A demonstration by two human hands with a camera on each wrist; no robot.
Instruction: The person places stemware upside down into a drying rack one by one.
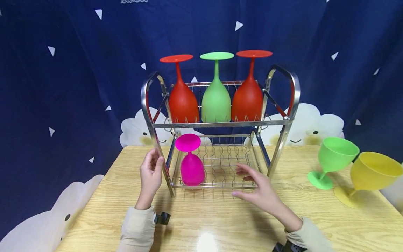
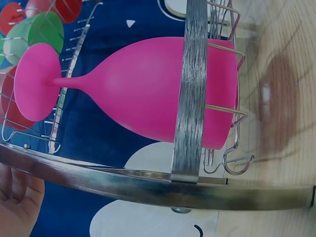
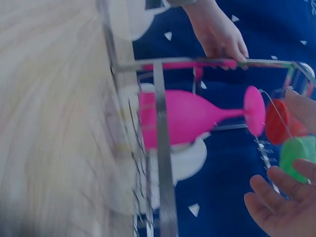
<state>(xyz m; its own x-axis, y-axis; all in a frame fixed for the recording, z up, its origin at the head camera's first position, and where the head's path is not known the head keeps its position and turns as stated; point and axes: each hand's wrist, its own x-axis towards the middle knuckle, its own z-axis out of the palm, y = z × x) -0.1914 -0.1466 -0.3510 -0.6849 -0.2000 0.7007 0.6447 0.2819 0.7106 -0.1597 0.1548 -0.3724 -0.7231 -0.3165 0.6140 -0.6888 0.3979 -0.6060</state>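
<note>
A two-tier metal dish rack (image 1: 220,124) stands on the wooden table. My left hand (image 1: 151,173) grips its left front post, fingers and thumb at the bar in the right wrist view. Just inside that post, a magenta goblet (image 1: 192,169) stands upside down on the lower tier, its foot upward. My right hand (image 1: 259,192) holds nothing, with thumb and fingers spread apart in front of the right part of the lower tier. Upside down along the upper tier are a red goblet (image 1: 184,101), a light green goblet (image 1: 216,101) and another red goblet (image 1: 247,99).
On the table at the right, a green goblet (image 1: 337,154) stands upright beside a yellow goblet (image 1: 374,171). A dark blue curtain (image 1: 78,70) with white triangles and clouds hangs behind the rack. Pale sleeves and black wrist straps cover both wrists.
</note>
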